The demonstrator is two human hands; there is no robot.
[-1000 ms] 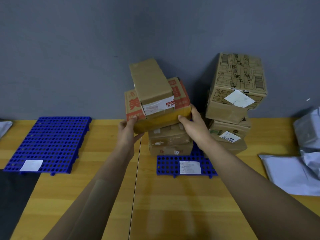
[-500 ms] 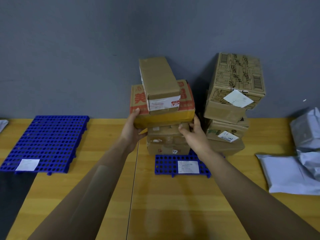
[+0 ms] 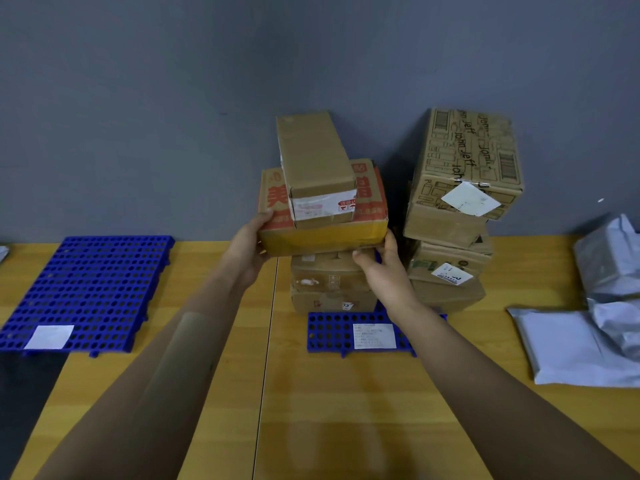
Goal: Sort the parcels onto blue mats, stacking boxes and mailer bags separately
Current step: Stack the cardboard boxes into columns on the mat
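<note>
A flat box with red print and yellow tape (image 3: 325, 237) rests on a stack of two brown boxes (image 3: 329, 282) on the middle blue mat (image 3: 329, 332). A narrow brown box (image 3: 315, 168) lies on top of it. My left hand (image 3: 247, 244) grips the printed box's left end. My right hand (image 3: 384, 271) holds its right lower corner. Another pile of boxes (image 3: 460, 206) stands just to the right. An empty blue mat (image 3: 90, 289) with a white label lies at the left. Grey mailer bags (image 3: 588, 327) lie at the right.
The wooden table (image 3: 346, 410) has a seam running down its middle and abuts a grey wall (image 3: 173, 98). A dark gap (image 3: 20, 386) shows beyond the table's front left edge. The corner of a grey bag (image 3: 2, 252) peeks in at far left.
The printed box with the narrow box on it has shifted right and come down level onto the stack. My left hand has moved up to its left end.
</note>
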